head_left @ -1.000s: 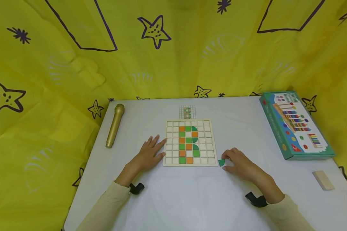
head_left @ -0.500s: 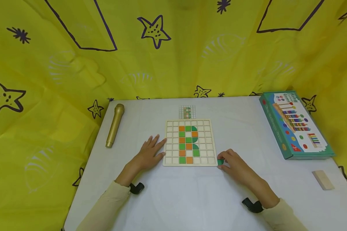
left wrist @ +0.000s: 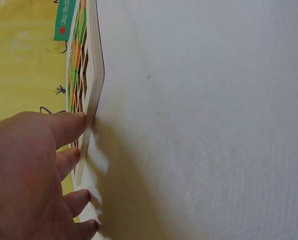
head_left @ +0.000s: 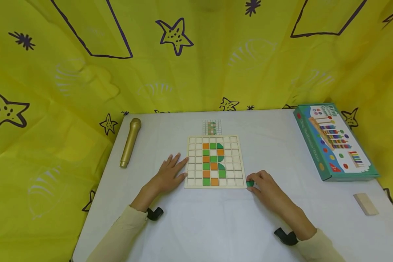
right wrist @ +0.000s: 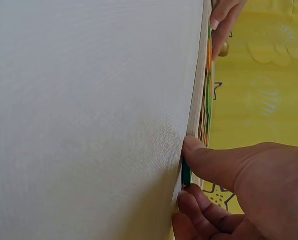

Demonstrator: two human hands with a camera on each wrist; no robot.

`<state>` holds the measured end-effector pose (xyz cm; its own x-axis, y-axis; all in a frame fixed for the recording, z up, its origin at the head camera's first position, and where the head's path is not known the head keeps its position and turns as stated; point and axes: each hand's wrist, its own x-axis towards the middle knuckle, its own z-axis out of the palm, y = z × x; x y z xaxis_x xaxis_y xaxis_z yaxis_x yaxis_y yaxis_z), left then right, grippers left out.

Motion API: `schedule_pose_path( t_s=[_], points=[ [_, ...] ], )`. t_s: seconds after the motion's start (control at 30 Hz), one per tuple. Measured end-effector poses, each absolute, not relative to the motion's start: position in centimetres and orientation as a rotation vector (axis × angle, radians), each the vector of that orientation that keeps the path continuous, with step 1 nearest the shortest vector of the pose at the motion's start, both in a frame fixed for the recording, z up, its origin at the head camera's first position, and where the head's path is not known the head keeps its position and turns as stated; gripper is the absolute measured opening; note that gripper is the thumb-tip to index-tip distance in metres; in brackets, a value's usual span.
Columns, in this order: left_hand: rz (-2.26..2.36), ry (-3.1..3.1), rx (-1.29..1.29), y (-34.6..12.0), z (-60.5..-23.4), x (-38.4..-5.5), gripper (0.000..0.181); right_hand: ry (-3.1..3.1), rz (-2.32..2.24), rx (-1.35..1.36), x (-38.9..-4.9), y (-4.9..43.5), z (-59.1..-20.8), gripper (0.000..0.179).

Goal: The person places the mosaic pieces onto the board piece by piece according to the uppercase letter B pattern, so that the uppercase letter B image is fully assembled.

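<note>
A square wooden grid board (head_left: 231, 181) lies on the white table, with orange and green tiles in several cells forming a letter R shape. My left hand (head_left: 166, 176) rests at its left edge, fingers spread and straight; the left wrist view shows the thumb and a finger touching the rim. By the board's lower right corner, my right hand (head_left: 265, 187) pinches a dark green quarter-round tile (right wrist: 187, 171) between thumb and fingers. The tile sits flat, close beside the board's edge. A small pattern card (head_left: 212, 127) with a matching R lies just behind the board.
A gold microphone (head_left: 130, 143) lies at the back left of the table. At the right is a green game box (head_left: 335, 142) with ring pictures, and in front of it a small wooden block (head_left: 366, 204). A yellow patterned cloth (head_left: 196, 72) hangs behind the table.
My right hand has moved slightly left with the green tile, bringing it up against the board's lower right corner. The left hand and the board have stayed put.
</note>
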<state>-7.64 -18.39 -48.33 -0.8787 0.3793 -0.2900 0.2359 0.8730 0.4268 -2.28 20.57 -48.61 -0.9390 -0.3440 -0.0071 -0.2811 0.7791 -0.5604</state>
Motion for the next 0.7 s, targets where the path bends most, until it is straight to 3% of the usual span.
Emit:
schedule_pose_path(
  t_s=[0.33,0.7],
  points=[
    [0.548,2.675,0.458,-18.4,-48.3,-7.5,0.065,2.848,-0.949,-0.503,-2.7,20.5,-47.7,0.023],
    [0.543,2.68,0.452,-18.3,-48.4,-7.7,0.066,2.81,-0.983,-0.606,-3.1,15.4,-47.7,0.024]
  ],
)
